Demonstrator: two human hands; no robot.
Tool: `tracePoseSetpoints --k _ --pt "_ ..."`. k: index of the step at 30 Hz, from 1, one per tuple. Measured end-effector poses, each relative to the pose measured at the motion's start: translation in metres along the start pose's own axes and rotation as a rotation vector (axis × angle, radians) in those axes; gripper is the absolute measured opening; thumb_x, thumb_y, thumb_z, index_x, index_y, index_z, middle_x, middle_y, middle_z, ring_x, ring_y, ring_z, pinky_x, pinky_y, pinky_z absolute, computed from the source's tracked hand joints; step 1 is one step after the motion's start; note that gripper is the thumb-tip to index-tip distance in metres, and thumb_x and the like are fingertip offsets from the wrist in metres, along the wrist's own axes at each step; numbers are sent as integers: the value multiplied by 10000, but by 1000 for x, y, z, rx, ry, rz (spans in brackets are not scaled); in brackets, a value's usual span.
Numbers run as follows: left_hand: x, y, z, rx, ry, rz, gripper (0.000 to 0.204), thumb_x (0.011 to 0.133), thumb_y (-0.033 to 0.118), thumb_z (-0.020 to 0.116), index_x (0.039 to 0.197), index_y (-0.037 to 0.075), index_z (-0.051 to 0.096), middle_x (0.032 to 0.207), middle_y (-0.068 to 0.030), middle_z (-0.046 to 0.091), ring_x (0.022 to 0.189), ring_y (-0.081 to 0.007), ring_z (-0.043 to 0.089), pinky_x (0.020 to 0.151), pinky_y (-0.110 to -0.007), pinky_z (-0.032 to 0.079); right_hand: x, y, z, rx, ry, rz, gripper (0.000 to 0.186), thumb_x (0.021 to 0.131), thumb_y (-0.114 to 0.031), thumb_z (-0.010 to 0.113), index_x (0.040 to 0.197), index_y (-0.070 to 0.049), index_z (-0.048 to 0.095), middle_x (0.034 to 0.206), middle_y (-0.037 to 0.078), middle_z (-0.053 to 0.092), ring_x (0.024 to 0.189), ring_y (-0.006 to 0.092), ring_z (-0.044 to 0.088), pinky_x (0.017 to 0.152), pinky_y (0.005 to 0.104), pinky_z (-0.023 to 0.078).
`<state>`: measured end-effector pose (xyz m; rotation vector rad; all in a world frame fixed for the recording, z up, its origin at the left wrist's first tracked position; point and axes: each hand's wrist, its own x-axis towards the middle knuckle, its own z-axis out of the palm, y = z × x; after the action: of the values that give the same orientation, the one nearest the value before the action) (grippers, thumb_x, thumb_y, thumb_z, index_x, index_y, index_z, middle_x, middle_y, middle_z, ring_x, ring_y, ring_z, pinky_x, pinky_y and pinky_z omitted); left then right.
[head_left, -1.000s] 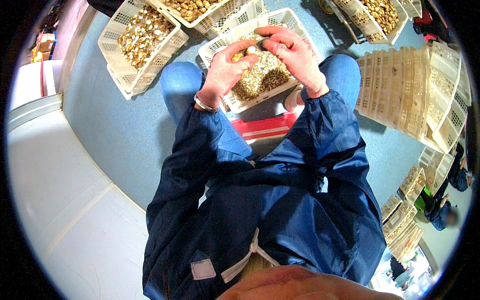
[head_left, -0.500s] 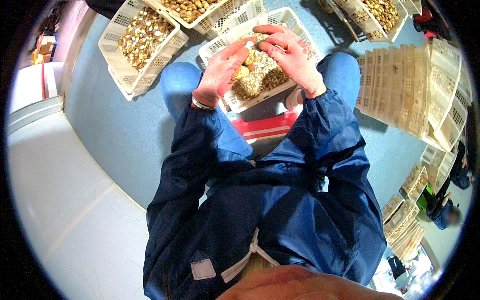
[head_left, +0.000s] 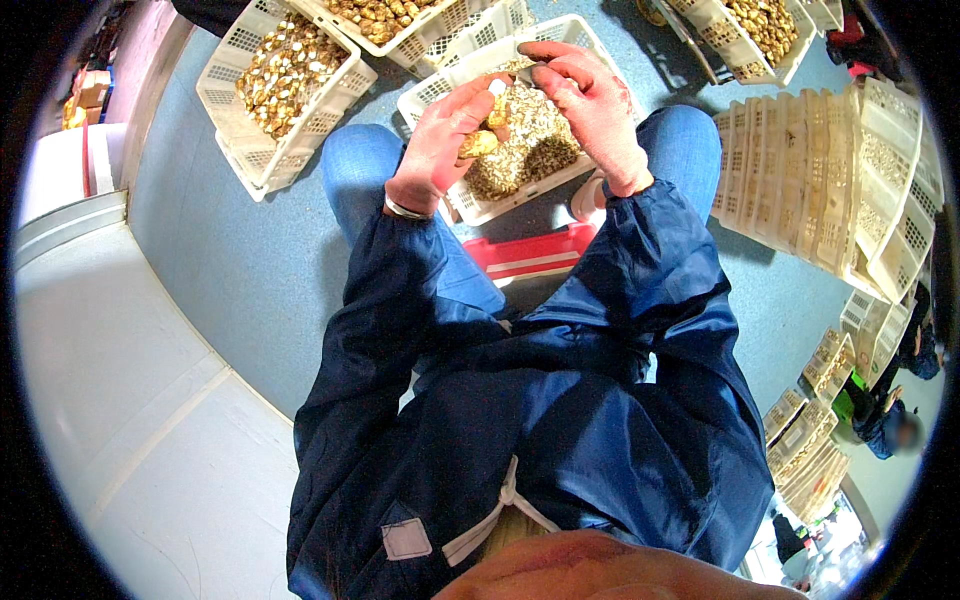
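Observation:
My left hand (head_left: 437,148), in a pale pink glove, is curled round a few golden-brown mushrooms (head_left: 478,145), with a whitish cut end showing at its fingertips. Close beside them is my right hand (head_left: 598,110), gloved alike, its fingers bent and pinched together; a small greyish thing seems to be between the fingertips, too small to make out. Both hands are over a white plastic crate (head_left: 500,207) between my knees. Small pale bits, like stem trimmings (head_left: 520,150), are heaped in it.
A white crate of cut mushrooms (head_left: 285,85) stands on the left. Beyond are another mushroom crate (head_left: 385,18) and one at the far right (head_left: 765,35). Stacked white crates (head_left: 800,170) rise at my right. A red-and-white object (head_left: 530,253) lies between my legs. Another person (head_left: 890,430) is at the right rim.
My right hand has shifted slightly away from the left, and its fingertips have moved off the mushrooms. My left hand has barely moved and still holds them.

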<state>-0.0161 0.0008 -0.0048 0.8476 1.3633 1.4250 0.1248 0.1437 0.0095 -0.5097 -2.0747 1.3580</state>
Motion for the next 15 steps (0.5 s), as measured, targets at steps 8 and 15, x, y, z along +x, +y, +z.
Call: tracePoseSetpoints --k 8,15 --pt "3 -9 -9 -122 -31 16 476 821 77 481 1292 15 510 1201 -83 566 962 -161 589 832 -250 481 2 10 -3 -67 -131 -176 178 874 -175 623 951 -28 685 1202 77 625 1099 245 571 941 339 444" --pt "1 -5 -9 424 -98 450 461 813 47 494 1272 20 521 1325 -134 536 991 -196 611 858 -280 494 4 7 -7 -120 -177 -221 156 876 -137 619 960 -19 677 1242 82 609 1135 235 555 949 329 442"
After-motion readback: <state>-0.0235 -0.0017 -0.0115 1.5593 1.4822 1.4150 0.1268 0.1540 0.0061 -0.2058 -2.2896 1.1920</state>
